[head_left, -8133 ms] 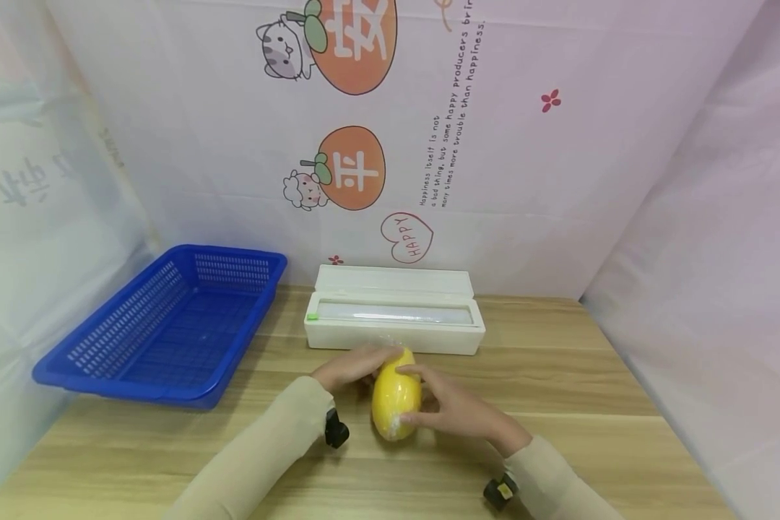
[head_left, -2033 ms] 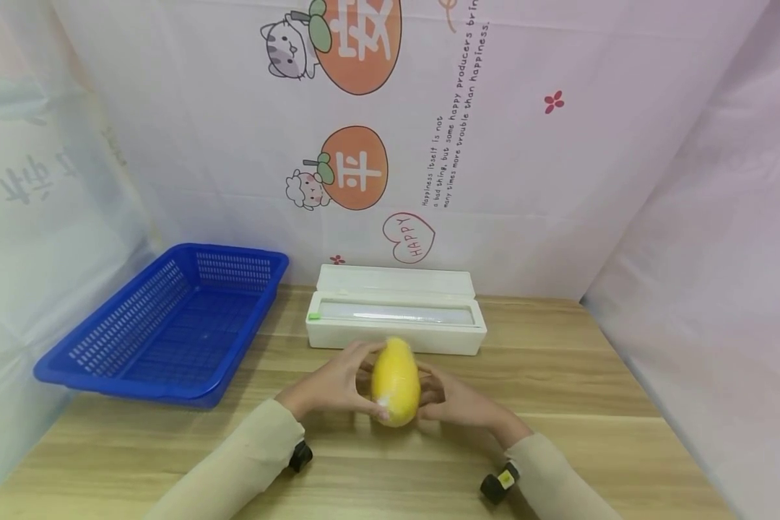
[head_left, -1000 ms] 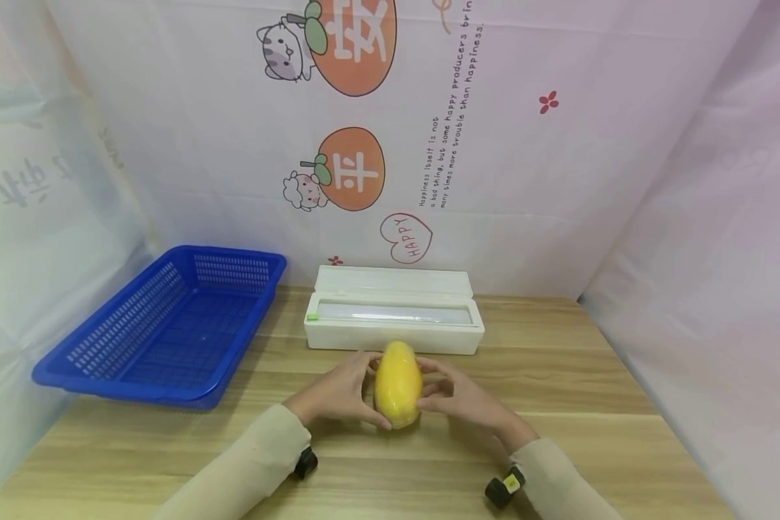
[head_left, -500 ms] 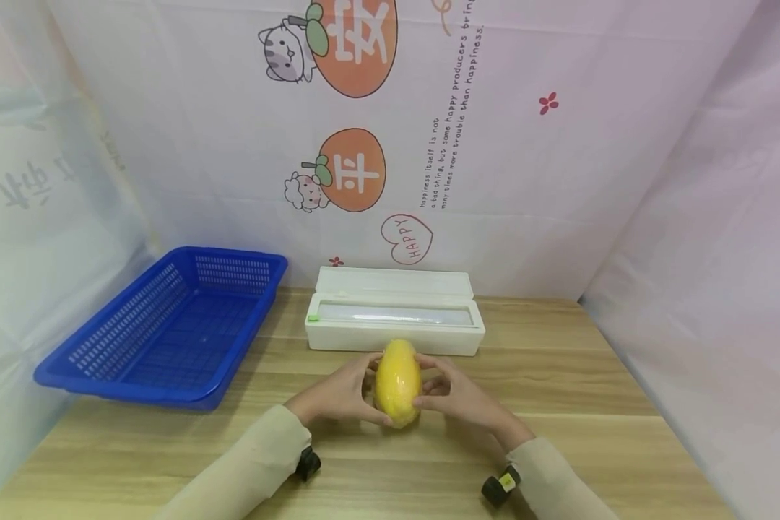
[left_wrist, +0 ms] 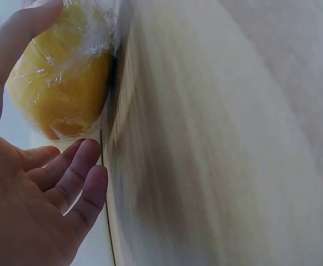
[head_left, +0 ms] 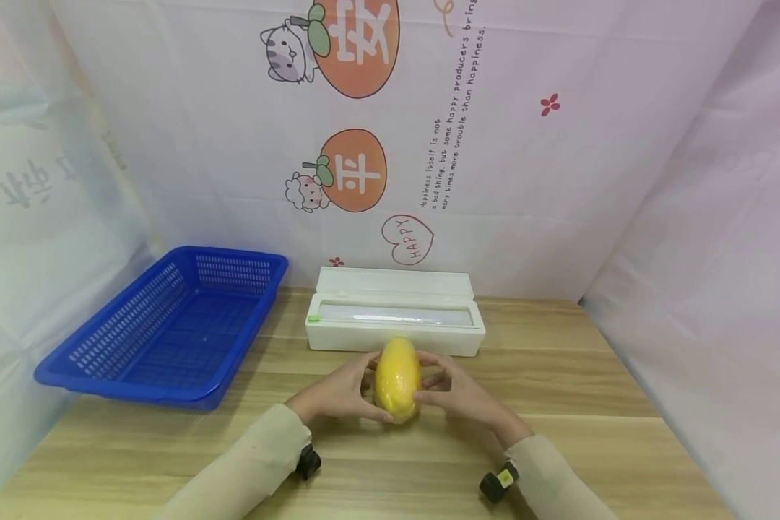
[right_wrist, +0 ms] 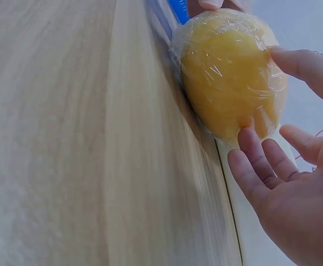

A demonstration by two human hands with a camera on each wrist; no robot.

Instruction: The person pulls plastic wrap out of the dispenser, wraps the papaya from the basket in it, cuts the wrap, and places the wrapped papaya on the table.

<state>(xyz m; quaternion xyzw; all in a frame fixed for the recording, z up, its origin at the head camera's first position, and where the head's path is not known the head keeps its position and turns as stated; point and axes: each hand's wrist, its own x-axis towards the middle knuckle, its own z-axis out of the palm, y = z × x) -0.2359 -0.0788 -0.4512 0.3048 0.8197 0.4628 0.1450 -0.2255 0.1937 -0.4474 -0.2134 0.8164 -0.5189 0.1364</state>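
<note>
A smooth yellow oval fruit point(head_left: 398, 379), wrapped in clear cling film, is between my two hands near the middle of the wooden table. My left hand point(head_left: 343, 390) holds its left side, thumb at the near end and fingers toward the far end. From the right, my right hand point(head_left: 461, 396) holds it with the thumb on the near part. Crinkled film shows on the fruit point(left_wrist: 67, 72) in the left wrist view. Fingertips touch the wrapped fruit point(right_wrist: 228, 72) in the right wrist view. Whether its underside rests on the table cannot be told.
Just behind the fruit stands a white cling film box point(head_left: 393, 336), its lid raised, with a film roll inside and a green slider at its left end. A blue plastic basket point(head_left: 234, 361) sits at the left. Printed white sheets point(head_left: 494, 238) enclose the back and sides.
Earlier, my left hand lay over the fruit's far end; now it holds the left side. The fruit has turned between my hands. Over the last half second it has shifted slightly away from me.
</note>
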